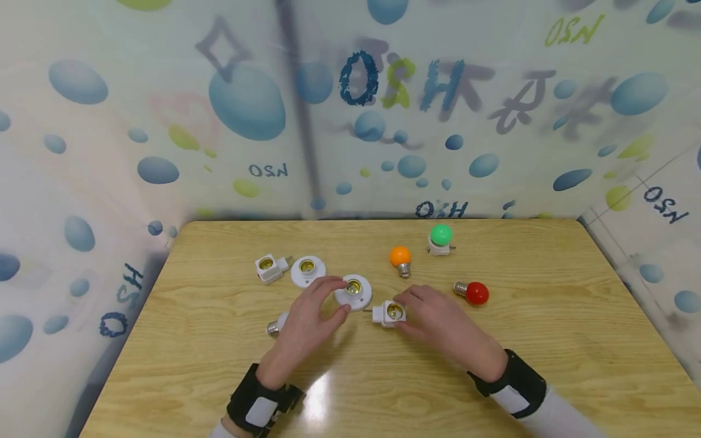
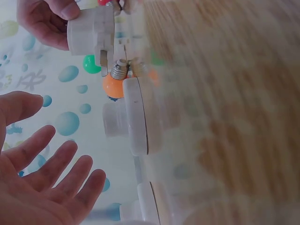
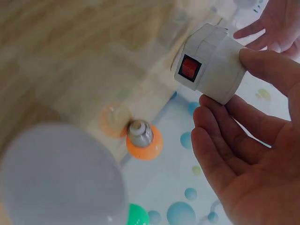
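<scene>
My right hand (image 1: 438,316) grips a white plug-in lamp socket (image 1: 390,314) between thumb and fingers. The socket's prongs point left, its brass-coloured opening faces up, and a red switch (image 3: 189,68) shows on its side. Over a round white lamp holder (image 1: 353,291) hovers my left hand (image 1: 309,313), thumb and fingers spread around its left side. In the left wrist view that hand (image 2: 51,173) has its fingers apart and holds nothing. Partly hidden beneath the left hand lies a light bulb (image 1: 274,327) with a metal screw base.
Behind the left hand are a second round lamp holder (image 1: 308,271) and another plug-in socket (image 1: 270,269). An orange bulb (image 1: 400,257) and a red bulb (image 1: 475,293) lie toward the right. At the back, a green bulb (image 1: 441,235) stands in a plug-in socket. A patterned curtain borders the wooden table (image 1: 547,340).
</scene>
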Motion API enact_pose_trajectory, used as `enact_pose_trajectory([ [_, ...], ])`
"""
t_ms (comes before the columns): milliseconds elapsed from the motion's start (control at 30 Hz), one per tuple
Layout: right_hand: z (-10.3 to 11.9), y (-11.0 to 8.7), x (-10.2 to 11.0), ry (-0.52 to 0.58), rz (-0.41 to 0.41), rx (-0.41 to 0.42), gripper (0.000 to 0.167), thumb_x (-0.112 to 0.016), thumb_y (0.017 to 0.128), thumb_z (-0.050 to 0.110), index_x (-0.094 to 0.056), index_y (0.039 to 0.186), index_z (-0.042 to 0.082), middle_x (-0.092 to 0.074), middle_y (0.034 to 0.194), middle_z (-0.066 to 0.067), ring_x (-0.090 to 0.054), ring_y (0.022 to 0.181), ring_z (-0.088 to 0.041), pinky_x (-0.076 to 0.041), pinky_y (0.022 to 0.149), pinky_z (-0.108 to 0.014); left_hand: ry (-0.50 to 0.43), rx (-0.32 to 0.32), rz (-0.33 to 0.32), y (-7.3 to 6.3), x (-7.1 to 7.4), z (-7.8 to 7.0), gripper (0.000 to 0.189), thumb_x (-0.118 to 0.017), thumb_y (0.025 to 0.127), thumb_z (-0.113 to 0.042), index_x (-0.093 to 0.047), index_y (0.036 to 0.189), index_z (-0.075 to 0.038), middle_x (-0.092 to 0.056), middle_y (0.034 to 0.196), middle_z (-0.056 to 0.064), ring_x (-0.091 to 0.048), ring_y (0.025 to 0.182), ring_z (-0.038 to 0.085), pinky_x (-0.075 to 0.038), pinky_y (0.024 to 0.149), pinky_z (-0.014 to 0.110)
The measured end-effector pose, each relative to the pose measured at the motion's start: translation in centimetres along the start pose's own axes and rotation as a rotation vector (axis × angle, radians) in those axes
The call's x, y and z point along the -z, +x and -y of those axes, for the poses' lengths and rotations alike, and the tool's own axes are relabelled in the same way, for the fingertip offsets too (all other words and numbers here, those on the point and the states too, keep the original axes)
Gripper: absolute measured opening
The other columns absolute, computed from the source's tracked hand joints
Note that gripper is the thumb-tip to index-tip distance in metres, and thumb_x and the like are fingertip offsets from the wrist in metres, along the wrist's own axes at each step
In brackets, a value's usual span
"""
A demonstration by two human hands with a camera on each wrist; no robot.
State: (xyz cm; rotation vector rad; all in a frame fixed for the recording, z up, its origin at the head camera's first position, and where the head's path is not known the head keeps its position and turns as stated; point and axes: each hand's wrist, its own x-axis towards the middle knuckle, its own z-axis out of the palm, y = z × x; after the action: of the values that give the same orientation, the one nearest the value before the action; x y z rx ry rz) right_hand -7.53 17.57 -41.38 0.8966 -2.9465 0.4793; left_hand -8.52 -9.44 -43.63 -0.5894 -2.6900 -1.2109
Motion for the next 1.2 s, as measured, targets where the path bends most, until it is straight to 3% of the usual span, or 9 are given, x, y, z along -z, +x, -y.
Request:
enact_pose_trajectory([
  [200,0.4,-0.1,-0.7,0.012,0.039,-0.026,0.044,-0.087,0.086,0.030,-0.072,0.122,0.009,-0.070,0.115,-0.004,-0.065,0.105,-0.020,-0.058,0.089,-0.037,0.000,-0.010,0.003,-0.1,-0.1,0.0,0.039,-0.079,0.090,-0.016,-0.068,0.127,-0.007,-0.064,0.133,0.008,-0.061,0.124,0.028,-0.051,0.101,0.049],
  [733,0.5,-0.1,-1.3,-0.018,0.042,-0.008,0.045,-0.087,0.086,0.031,-0.073,0.122,0.007,-0.070,0.115,-0.006,-0.065,0.105,-0.020,-0.058,0.089,-0.037,-0.009,-0.004,0.012,-0.2,-0.3,-0.1,0.041,-0.078,0.091,-0.015,-0.067,0.129,-0.007,-0.064,0.133,0.007,-0.061,0.124,0.028,-0.051,0.101,0.050],
  [1200,-0.1,-0.7,-0.8,0.008,0.041,-0.034,0.055,-0.083,0.089,0.036,-0.067,0.132,0.005,-0.069,0.126,-0.009,-0.065,0.115,-0.024,-0.056,0.095,-0.042,0.000,-0.016,0.186,0.4,-0.4,-1.3,0.049,-0.076,0.094,-0.026,-0.062,0.139,-0.011,-0.061,0.143,0.009,-0.055,0.135,0.029,-0.044,0.111,0.048],
])
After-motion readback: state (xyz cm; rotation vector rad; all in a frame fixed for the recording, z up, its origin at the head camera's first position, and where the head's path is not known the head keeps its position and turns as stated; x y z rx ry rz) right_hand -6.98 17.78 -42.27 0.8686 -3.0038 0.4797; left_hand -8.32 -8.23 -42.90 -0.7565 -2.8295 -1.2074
